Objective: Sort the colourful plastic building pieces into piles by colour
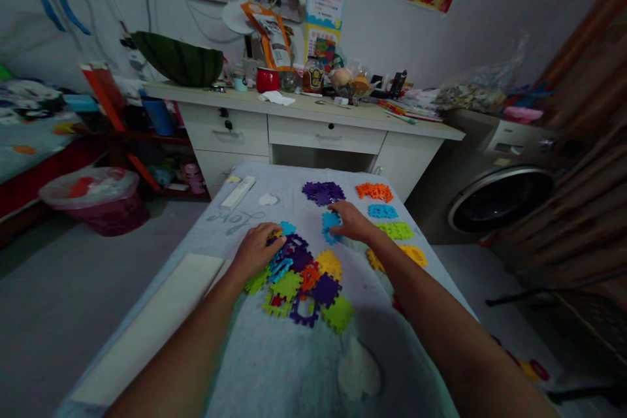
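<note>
My right hand [350, 221] curls its thumb and fingers around blue notched-edge puzzle tiles [332, 227], low over the cloth. My left hand [257, 248] rests at the upper left of a mixed pile, fingers bent over yellow and blue tiles; what it grips is partly hidden. In the pile lie a purple tile [326, 289], a yellow tile [330, 264], a green tile [337, 313] and an orange tile [309, 276]. Sorted by colour stand purple tiles [323, 193], orange tiles [375, 192], light blue tiles [383, 211], green tiles [396, 230] and yellow tiles [414, 255], the last partly behind my right arm.
A grey-blue cloth [392, 353] covers the table. Along its left side lie a long white board [151, 320] and a small white box [238, 192]. Beyond is a cluttered white desk [230, 134]; a washing machine [494, 176] stands right, a pink bin [105, 206] left.
</note>
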Demonstrator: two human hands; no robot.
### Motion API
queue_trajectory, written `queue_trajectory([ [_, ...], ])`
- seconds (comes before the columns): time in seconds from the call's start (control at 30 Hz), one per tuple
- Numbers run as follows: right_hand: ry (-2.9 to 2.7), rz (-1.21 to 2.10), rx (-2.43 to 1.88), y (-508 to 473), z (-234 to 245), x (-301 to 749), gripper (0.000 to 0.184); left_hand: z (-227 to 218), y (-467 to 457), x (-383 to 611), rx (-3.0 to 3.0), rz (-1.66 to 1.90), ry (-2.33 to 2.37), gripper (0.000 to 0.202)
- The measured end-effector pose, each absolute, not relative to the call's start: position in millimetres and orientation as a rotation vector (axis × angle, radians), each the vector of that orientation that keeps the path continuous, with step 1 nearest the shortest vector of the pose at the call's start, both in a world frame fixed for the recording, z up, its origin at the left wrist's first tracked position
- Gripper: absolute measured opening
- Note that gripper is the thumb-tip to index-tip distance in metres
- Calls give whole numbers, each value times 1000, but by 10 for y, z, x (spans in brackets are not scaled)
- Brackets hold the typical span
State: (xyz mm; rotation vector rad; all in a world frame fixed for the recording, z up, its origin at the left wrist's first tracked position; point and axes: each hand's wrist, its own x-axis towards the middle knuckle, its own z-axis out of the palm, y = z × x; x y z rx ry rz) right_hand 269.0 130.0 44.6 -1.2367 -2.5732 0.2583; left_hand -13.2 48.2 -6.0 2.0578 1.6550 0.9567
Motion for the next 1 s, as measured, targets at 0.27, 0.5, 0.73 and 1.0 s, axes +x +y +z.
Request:
queue_trajectory([
  [0.27, -2384, 52, -1831, 1823, 500, 3673, 37, -65, 478, -133, 2054, 936, 1653, 36],
  [0.5, -2187, -12, -1943, 1833, 398, 3719, 46, -81, 477, -134, 2042, 966, 1654, 37],
  [0.73, -2468, 332, -1513, 1387, 456, 3178, 36, -65, 471, -127, 2042, 960, 1660, 37],
  [1.0, -2623, 259, -1588, 955, 321, 2548, 52, -50, 457, -120, 2045, 953, 1660, 38],
])
